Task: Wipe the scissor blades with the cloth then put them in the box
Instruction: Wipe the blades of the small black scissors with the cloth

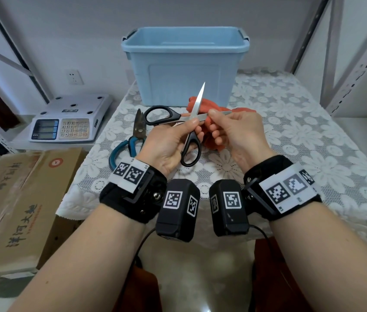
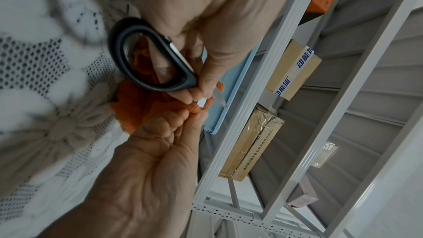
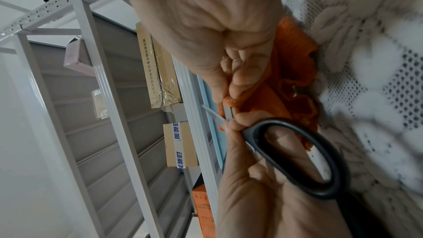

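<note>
Left hand (image 1: 169, 143) grip clamped at the pivot of the black-handled scissors (image 1: 188, 126), blades spread. Right hand (image 1: 234, 131) grip pinches the orange cloth (image 1: 209, 131) round one blade. Both held just before the blue box (image 1: 184, 64); blue-handled shears (image 1: 130, 138) lie left of it.
</note>
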